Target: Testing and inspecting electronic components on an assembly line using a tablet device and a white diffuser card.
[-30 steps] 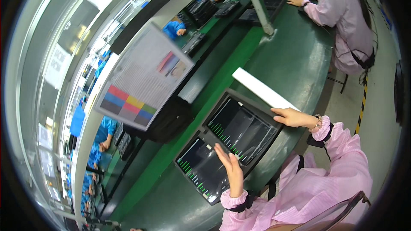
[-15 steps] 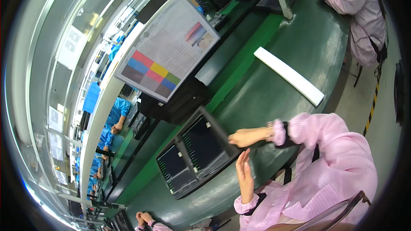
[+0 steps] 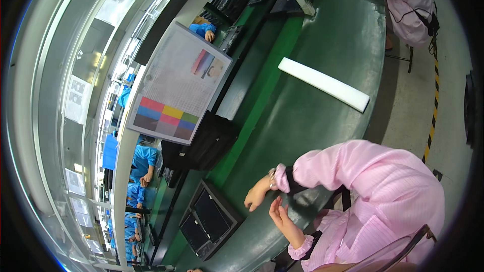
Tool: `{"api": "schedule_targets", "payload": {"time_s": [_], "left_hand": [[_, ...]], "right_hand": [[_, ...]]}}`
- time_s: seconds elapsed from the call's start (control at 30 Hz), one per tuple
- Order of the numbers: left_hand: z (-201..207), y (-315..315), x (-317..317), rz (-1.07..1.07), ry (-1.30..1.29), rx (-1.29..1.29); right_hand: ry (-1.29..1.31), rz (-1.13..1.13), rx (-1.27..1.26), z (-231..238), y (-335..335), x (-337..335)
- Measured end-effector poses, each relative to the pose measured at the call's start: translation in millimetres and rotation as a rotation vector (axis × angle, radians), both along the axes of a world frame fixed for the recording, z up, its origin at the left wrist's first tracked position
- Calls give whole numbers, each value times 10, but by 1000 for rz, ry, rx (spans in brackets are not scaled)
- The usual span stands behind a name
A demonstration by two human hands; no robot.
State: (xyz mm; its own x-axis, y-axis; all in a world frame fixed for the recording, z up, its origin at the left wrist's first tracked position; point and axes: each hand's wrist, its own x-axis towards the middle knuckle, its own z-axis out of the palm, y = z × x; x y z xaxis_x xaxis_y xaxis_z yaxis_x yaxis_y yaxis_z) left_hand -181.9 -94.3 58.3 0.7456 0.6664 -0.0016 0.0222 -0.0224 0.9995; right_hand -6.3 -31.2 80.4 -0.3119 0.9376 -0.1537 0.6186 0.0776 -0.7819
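Observation:
My right hand [image 3: 258,194] hovers over the green table just beside the black tray's near corner, fingers bent downward and nothing visible in them. Lower in the head view, my left hand [image 3: 285,220] is raised with its fingers apart, holding nothing. The black tray [image 3: 238,218] lies left of both hands, clear of their fingers. Inside it sit two dark flat panels in separate compartments, a larger panel [image 3: 210,216] and a smaller panel [image 3: 193,232], with small white tabs on them. Both my sleeves are pink, with black bands at the wrists.
A long white bar [image 3: 323,84] lies on the green table [image 3: 322,45]. Beyond the tray are a black stack [image 3: 204,141] and a framed sheet with colour blocks [image 3: 181,83]. A co-worker in pink [image 3: 408,5] sits at the upper right; several in blue work across the line.
My right hand has come off the tray's edge, and the tray now lies farther from both hands, toward the lower left. The whole view has shifted too.

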Motion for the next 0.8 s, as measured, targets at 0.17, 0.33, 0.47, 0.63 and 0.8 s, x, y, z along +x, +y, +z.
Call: {"api": "schedule_targets", "payload": {"time_s": [0.17,0.33,0.47,0.63,0.8], "left_hand": [[-31,-59,132,-167,36,-31],[-76,-46,306,-372,155,11],[-80,-130,436,-426,110,-16],[-118,-168,536,-475,107,28],[-20,-345,696,-180,34,154]], "right_hand": [[-109,-525,137,-345,-1059,684],[-793,-1111,271,-420,-2428,870],[-1320,-1445,88,-596,-3030,989],[-1020,-1363,3,-660,-3063,943],[-550,-700,374,-359,-2659,549]]}}
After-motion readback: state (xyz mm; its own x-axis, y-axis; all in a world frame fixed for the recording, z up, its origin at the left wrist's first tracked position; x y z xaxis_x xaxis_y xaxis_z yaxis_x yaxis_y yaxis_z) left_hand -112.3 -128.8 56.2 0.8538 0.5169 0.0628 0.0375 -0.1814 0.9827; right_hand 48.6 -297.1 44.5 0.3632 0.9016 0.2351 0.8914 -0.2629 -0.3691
